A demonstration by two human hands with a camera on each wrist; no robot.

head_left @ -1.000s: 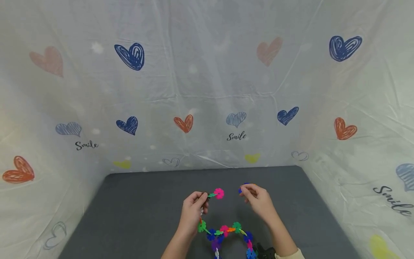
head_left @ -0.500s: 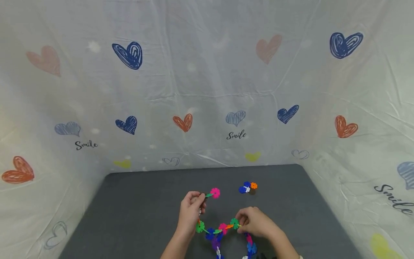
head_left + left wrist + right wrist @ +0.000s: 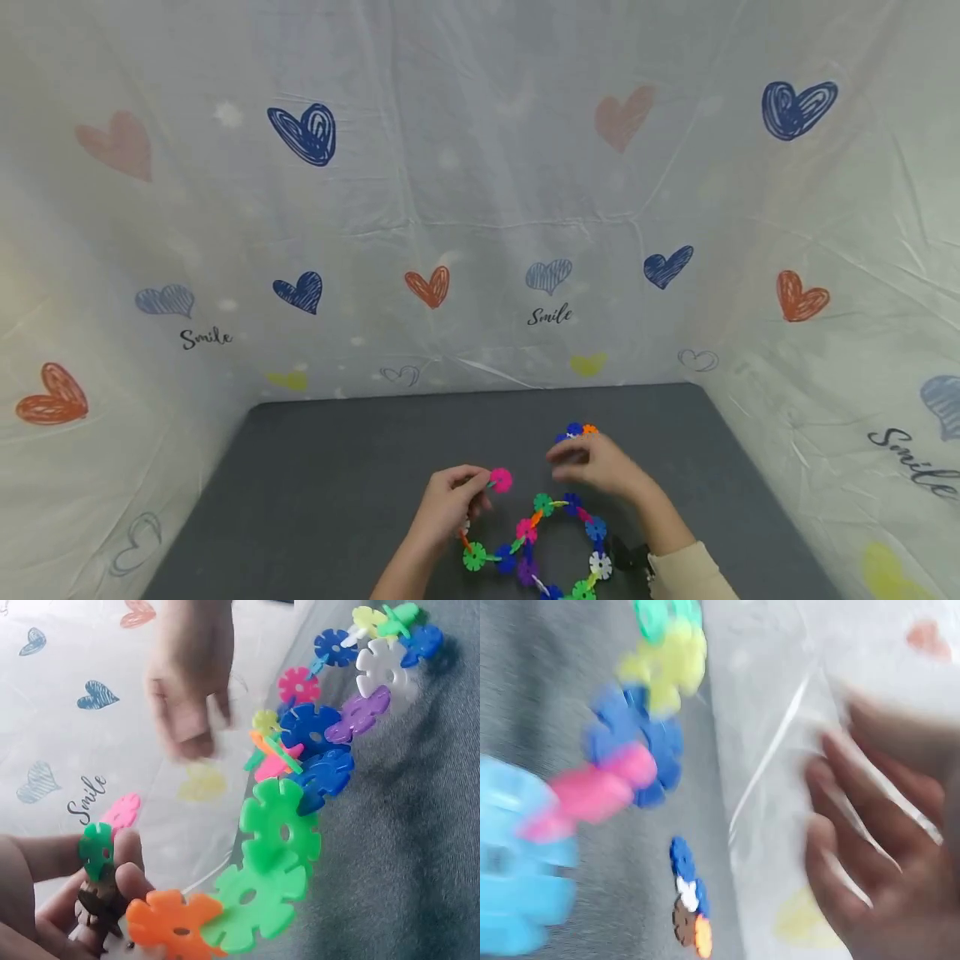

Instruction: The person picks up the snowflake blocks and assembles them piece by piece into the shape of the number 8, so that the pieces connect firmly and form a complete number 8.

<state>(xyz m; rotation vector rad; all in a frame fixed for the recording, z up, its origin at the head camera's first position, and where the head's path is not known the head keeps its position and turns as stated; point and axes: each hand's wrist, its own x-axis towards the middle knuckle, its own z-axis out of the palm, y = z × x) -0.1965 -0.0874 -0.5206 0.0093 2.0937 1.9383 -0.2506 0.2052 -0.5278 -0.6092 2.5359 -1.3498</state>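
A chain of colourful snowflake-shaped interlocking discs [image 3: 474,557] runs from my left hand [image 3: 450,504] to a ring of discs [image 3: 600,566] on the table. My left fingers pinch the chain's raised end; the left wrist view shows a green disc [image 3: 96,853] and a brown disc [image 3: 103,894] between them. Past the fingertips, a pink disc [image 3: 501,480] sticks out at the tip. My right hand [image 3: 600,468], blurred in its wrist view, hovers above the ring with nothing in its loosely spread fingers. Just behind it lie several loose discs, among them an orange disc [image 3: 703,935] and a brown disc [image 3: 683,921].
The dark grey table [image 3: 337,467] carries the ring and the loose discs. A pale cloth [image 3: 480,183] printed with hearts hangs behind it and along both sides. A small black object [image 3: 626,554] sits by my right wrist.
My right hand has gone from the loose discs down to the ring's upper edge, then back up, still empty. My left hand has dropped slightly. The ring has shifted and shows more fully.
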